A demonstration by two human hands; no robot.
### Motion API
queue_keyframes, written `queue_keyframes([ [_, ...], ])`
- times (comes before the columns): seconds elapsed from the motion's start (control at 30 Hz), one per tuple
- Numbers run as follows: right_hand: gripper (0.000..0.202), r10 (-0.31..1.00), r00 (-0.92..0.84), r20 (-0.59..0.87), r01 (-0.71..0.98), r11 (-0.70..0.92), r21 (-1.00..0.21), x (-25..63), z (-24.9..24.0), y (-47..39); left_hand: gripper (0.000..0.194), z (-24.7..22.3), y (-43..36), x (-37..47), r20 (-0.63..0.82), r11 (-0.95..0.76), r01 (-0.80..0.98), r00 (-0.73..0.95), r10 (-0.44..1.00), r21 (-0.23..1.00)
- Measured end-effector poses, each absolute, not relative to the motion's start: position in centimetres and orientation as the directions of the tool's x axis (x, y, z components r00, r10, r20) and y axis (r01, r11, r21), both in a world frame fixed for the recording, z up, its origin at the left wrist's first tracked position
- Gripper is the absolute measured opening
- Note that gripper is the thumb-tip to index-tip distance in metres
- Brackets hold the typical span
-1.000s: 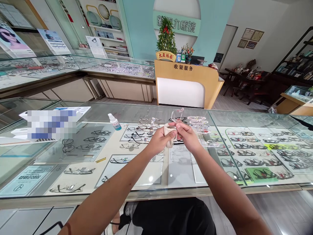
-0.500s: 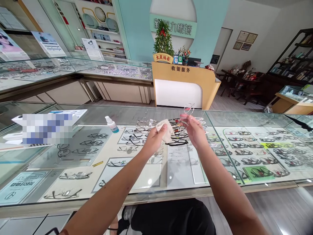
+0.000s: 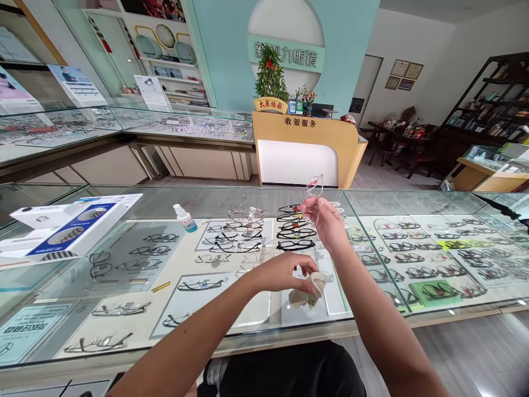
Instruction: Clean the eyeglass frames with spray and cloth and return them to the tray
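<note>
My right hand (image 3: pixel 328 223) is raised over the glass counter, its fingers closed on a pair of thin, clear-rimmed eyeglasses (image 3: pixel 314 186). One round lens stands above the fingertips; the rest is partly hidden by the hand. Lower down, near the counter's front edge, my left hand (image 3: pixel 287 273) has a crumpled beige cloth (image 3: pixel 317 286) at its thumb and fingertips, loosely held. The cloth hangs low, at or just above the glass; contact is hard to tell. Several dark-framed eyeglasses (image 3: pixel 295 244) are lined up just beyond my left hand.
A spray bottle (image 3: pixel 185 218) with blue liquid stands on the counter, left of the hands. Farther left lies a blue and white box (image 3: pixel 78 229). More eyeglasses (image 3: pixel 440 291) fill the display at right. Beyond the counter is a wooden cashier desk (image 3: pixel 306 124).
My left hand has moved down and toward me with the cloth, away from the eyeglasses, and its grip looks looser. My right hand still holds the eyeglasses up. The view has shifted slightly.
</note>
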State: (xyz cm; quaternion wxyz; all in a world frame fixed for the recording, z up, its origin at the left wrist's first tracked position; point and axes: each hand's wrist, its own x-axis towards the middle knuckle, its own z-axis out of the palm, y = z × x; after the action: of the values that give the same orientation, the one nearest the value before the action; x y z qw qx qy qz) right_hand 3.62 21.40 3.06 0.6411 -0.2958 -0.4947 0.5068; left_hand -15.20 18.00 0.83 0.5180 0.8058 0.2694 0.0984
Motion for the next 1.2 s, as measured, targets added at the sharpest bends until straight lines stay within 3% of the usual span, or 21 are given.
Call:
queue_keyframes([
  [0.1, 0.036, 0.926, -0.019, 0.377, -0.311, 0.353, -0.883, 3.8, 3.0, 21.3, 0.033, 1.0, 18.0, -15.5, 0.057, -0.411, 0.249, 0.796, 0.603, 0.877],
  [0.17, 0.037, 0.914, -0.029, 0.405, -0.246, 0.386, -0.889, 3.8, 3.2, 21.1, 0.032, 1.1, 18.3, -16.0, 0.291, -0.520, 0.231, 0.615, 0.733, 0.822],
  [0.23, 0.042, 0.905, -0.082, 0.417, -0.157, 0.402, -0.902, 3.8, 3.7, 20.7, 0.028, 1.1, 18.8, -16.7, 0.542, -0.635, 0.307, 0.339, 0.769, 0.709],
  [0.3, 0.048, 0.891, -0.175, 0.419, -0.071, 0.413, -0.908, 3.8, 4.2, 20.3, 0.042, 1.3, 19.4, -17.4, 0.708, -0.694, 0.427, 0.159, 0.688, 0.579],
  [0.4, 0.051, 0.857, -0.316, 0.407, -0.008, 0.426, -0.905, 3.9, 4.8, 19.8, 0.075, 1.6, 20.4, -18.5, 0.818, -0.735, 0.545, 0.145, 0.557, 0.404],
  [0.5, 0.049, 0.834, -0.415, 0.364, 0.025, 0.411, -0.912, 4.5, 5.0, 19.7, 0.086, 1.8, 21.2, -19.3, 0.830, -0.786, 0.559, 0.284, 0.480, 0.264],
  [0.6, 0.048, 0.825, -0.475, 0.307, 0.053, 0.376, -0.925, 5.3, 5.3, 19.7, 0.091, 2.0, 21.4, -19.7, 0.798, -0.799, 0.554, 0.359, 0.484, 0.236],
  [0.73, 0.046, 0.798, -0.551, 0.244, 0.081, 0.342, -0.936, 5.8, 5.7, 19.5, 0.089, 2.3, 21.3, -20.0, 0.773, -0.799, 0.548, 0.385, 0.505, 0.249],
  [0.93, 0.042, 0.771, -0.603, 0.205, 0.076, 0.311, -0.947, 5.5, 6.0, 18.9, 0.057, 2.7, 20.7, -20.0, 0.750, -0.802, 0.516, 0.391, 0.533, 0.301],
  [1.07, 0.043, 0.766, -0.608, 0.208, 0.068, 0.312, -0.948, 5.4, 6.3, 18.5, 0.062, 3.4, 20.2, -20.1, 0.721, -0.772, 0.507, 0.358, 0.593, 0.383],
  [1.2, 0.046, 0.763, -0.618, 0.191, 0.086, 0.307, -0.948, 5.9, 6.5, 18.6, 0.056, 3.6, 20.0, -20.2, 0.714, -0.780, 0.448, 0.356, 0.603, 0.436],
])
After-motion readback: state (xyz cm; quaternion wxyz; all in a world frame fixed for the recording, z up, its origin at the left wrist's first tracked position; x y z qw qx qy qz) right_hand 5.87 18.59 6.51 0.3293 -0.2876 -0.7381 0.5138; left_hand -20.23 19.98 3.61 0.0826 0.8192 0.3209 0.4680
